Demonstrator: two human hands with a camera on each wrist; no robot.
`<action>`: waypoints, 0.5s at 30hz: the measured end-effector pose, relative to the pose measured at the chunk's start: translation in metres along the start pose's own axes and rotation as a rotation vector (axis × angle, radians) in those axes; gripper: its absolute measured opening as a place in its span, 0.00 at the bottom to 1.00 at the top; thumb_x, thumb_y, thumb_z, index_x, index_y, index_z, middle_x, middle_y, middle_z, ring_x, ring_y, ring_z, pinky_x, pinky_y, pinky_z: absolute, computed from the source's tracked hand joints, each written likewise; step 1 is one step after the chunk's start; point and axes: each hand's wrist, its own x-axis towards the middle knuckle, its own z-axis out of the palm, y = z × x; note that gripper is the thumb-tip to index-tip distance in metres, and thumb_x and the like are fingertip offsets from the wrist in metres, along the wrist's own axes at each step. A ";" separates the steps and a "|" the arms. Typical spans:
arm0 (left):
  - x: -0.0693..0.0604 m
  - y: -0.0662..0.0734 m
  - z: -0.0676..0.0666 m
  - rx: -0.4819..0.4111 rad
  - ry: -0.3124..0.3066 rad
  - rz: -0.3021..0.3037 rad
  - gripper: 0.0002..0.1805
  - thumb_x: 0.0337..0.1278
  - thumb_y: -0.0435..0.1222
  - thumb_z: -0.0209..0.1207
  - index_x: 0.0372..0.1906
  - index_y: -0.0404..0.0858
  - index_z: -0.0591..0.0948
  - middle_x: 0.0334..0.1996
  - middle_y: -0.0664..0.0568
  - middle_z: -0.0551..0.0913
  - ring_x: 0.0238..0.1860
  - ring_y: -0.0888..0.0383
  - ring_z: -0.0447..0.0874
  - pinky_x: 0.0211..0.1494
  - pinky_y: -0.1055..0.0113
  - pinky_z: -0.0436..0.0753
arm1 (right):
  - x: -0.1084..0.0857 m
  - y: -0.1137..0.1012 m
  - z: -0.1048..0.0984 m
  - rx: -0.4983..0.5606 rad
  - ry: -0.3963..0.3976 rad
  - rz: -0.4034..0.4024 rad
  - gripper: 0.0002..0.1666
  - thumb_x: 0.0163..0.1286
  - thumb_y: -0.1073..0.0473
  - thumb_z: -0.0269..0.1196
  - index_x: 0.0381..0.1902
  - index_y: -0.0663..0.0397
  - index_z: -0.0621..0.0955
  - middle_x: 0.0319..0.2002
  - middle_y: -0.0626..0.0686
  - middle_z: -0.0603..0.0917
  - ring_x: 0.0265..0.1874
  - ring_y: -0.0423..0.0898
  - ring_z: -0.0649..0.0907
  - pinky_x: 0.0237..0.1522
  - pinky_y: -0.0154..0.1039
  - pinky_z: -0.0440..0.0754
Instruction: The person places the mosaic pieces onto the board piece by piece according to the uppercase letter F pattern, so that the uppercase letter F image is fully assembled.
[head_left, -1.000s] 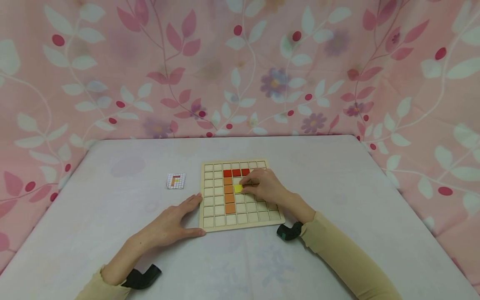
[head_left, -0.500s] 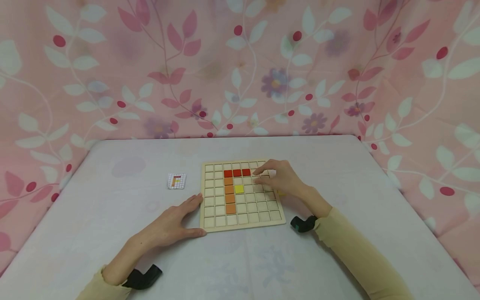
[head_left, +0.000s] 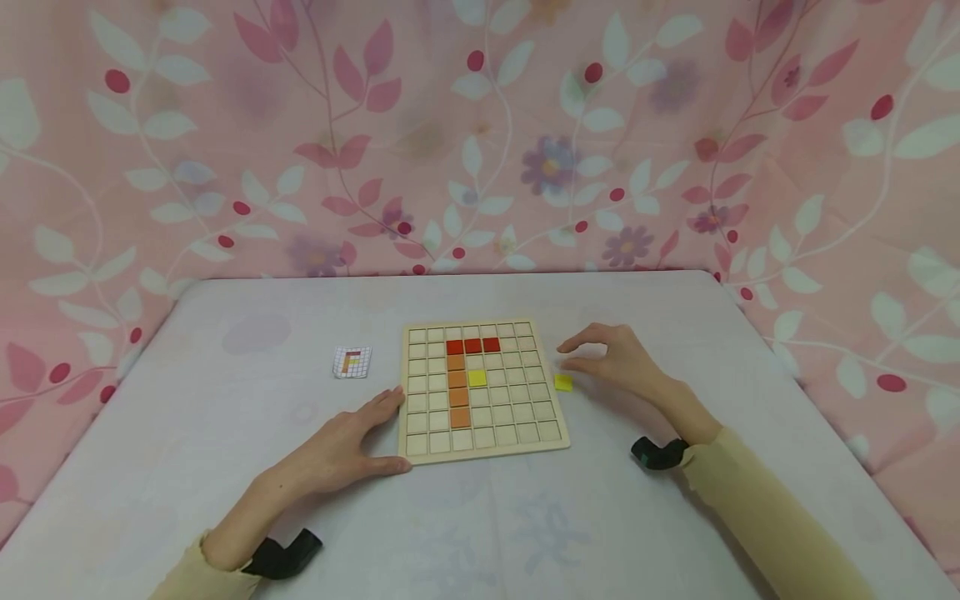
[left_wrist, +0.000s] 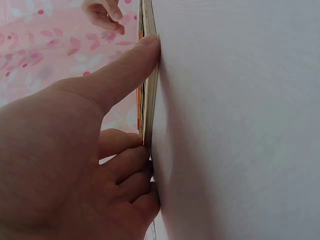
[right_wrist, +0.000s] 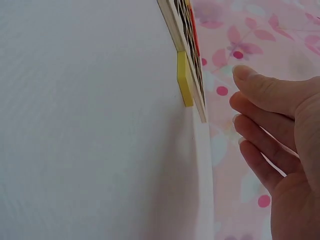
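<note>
A wooden grid board (head_left: 517,410) lies on the table in the head view. It bears a row of red tiles (head_left: 472,346), a column of orange tiles (head_left: 458,397) and one yellow tile (head_left: 477,378). My left hand (head_left: 333,450) rests against the board's left edge, thumb at the near corner; in the left wrist view its thumb and fingertips touch the board's side (left_wrist: 150,95). Right of the board lies a loose yellow tile (head_left: 563,382), close against its edge. Just above that tile hovers my right hand (head_left: 618,360), thumb and index finger apart, holding nothing.
A small card (head_left: 352,362) with a coloured grid pattern lies left of the board. The table (head_left: 675,317) has a white cloth, and a pink floral curtain (head_left: 420,142) hangs behind it. A black band piece (head_left: 660,453) sits at each wrist.
My right hand has let go of the yellow tile on the board and moved right, off the board, uncovering the loose yellow tile. The left hand stays in place.
</note>
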 end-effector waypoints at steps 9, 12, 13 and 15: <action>0.001 -0.001 0.001 -0.008 -0.005 -0.005 0.56 0.47 0.61 0.70 0.79 0.43 0.59 0.78 0.45 0.57 0.78 0.44 0.54 0.73 0.35 0.59 | -0.015 0.011 -0.009 -0.006 0.042 0.055 0.14 0.55 0.57 0.78 0.41 0.47 0.90 0.39 0.44 0.90 0.47 0.45 0.87 0.55 0.36 0.77; 0.001 -0.001 0.001 -0.004 -0.002 -0.005 0.56 0.47 0.61 0.70 0.79 0.43 0.59 0.78 0.45 0.57 0.78 0.44 0.54 0.73 0.35 0.58 | -0.015 0.014 -0.009 0.000 0.037 0.037 0.14 0.56 0.57 0.77 0.41 0.47 0.90 0.39 0.44 0.90 0.47 0.46 0.87 0.56 0.33 0.76; 0.001 -0.001 0.001 -0.003 -0.001 -0.006 0.56 0.47 0.61 0.70 0.79 0.43 0.59 0.78 0.45 0.57 0.78 0.44 0.54 0.73 0.35 0.58 | -0.015 0.015 -0.008 0.006 0.036 0.030 0.14 0.55 0.57 0.77 0.41 0.48 0.90 0.39 0.45 0.90 0.47 0.46 0.87 0.56 0.33 0.76; 0.001 -0.001 0.001 -0.002 0.000 -0.006 0.56 0.47 0.61 0.70 0.79 0.43 0.59 0.78 0.45 0.57 0.78 0.44 0.55 0.73 0.35 0.59 | -0.016 0.017 -0.007 0.013 0.029 0.029 0.14 0.55 0.57 0.77 0.41 0.48 0.90 0.39 0.45 0.91 0.46 0.46 0.87 0.55 0.33 0.76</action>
